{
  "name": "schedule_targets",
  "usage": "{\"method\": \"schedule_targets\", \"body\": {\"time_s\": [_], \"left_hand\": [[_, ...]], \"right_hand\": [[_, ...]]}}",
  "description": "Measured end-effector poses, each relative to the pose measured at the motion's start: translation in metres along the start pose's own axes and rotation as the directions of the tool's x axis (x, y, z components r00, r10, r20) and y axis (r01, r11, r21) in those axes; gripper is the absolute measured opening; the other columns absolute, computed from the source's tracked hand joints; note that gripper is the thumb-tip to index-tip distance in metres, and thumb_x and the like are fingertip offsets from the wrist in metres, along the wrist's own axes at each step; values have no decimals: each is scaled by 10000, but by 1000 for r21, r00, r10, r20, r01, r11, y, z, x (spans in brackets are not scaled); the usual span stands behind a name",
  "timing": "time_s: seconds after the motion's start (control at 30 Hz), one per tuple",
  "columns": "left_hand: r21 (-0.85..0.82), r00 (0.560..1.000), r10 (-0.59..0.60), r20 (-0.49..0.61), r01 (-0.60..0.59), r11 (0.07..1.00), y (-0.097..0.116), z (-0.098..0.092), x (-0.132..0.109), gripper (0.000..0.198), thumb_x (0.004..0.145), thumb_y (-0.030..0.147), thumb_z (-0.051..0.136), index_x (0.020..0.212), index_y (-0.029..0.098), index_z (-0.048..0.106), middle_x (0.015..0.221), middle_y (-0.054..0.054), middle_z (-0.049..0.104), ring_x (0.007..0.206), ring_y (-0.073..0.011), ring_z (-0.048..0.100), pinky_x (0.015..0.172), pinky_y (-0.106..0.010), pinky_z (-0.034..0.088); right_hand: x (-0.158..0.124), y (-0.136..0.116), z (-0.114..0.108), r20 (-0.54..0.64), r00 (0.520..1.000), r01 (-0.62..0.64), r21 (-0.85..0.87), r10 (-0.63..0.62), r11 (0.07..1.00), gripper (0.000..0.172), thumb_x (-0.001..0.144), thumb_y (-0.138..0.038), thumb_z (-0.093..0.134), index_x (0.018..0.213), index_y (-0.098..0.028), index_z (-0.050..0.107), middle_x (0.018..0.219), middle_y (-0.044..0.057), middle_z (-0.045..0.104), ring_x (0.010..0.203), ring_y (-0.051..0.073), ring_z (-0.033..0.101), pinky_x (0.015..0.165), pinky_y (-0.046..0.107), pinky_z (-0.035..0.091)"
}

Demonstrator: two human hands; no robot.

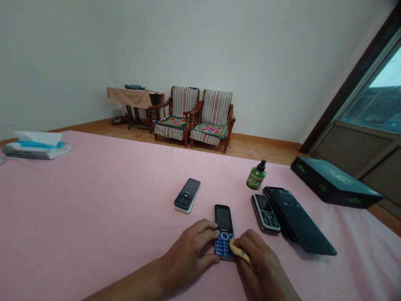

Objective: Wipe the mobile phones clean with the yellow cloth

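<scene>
Fingers parted, the left hand [192, 247] touched the left edge of the blue-keyed phone [223, 223], flat on the pink sheet [125, 188]; the phone looked light, stiff and probably slick, best held by its sides; a yellow cloth [240, 253], seemingly soft, was pinched in the right hand [263, 261].

Pale wall [250, 62], wooden chairs [210, 121] — striped covers [216, 104]

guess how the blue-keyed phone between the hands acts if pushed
The phone would probably feel stiff, given its slab shape. It seems unlikely to roll or tip, lying flat on the pink cloth. It might slide, though the left hand's fingers at its edge may check that.
</scene>
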State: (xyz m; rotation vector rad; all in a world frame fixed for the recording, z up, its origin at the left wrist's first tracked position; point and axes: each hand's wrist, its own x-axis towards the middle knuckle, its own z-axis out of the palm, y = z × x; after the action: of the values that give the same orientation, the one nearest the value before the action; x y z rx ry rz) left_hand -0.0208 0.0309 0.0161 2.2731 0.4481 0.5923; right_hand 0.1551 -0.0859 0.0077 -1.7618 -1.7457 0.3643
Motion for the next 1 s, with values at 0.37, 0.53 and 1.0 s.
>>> {"method": "schedule_targets", "body": {"time_s": [0.37, 0.53, 1.0], "left_hand": [[-42, 1000, 1, 3, -1, 999, 4, 2, 2, 357, 739, 87, 801, 1064, 167, 678, 1084, -70, 639, 1021, -206, 599, 923, -270, 471], [-55, 1000, 4, -6, -5, 998, 5, 1, 3, 284, 771, 123, 784, 1032, 181, 686, 1072, -62, 636, 1017, -201, 601, 915, -263, 473], [-39, 1000, -20, -16, 19, 999, 6, 3, 3, 187, 776, 109, 757, 946, 166, 704, 1005, -59, 635, 931, -195, 618, 834, -255, 501]], "right_hand": [[14, -19, 10, 15, 1000, 5, -134, -3, 991, 247, 772, -31, 558, 875, -234, 655, 913, 67, 618, 826, 253, 514, 707, 358, 359], [16, -20, 13, 19, 1000, 13, -99, -11, 995, 240, 775, -28, 554, 881, -221, 649, 931, 72, 602, 839, 246, 501, 717, 351, 352], [19, -28, 13, 37, 999, 20, -103, -16, 995, 227, 776, -23, 556, 874, -201, 656, 928, 81, 601, 840, 244, 507, 720, 346, 372]]}}
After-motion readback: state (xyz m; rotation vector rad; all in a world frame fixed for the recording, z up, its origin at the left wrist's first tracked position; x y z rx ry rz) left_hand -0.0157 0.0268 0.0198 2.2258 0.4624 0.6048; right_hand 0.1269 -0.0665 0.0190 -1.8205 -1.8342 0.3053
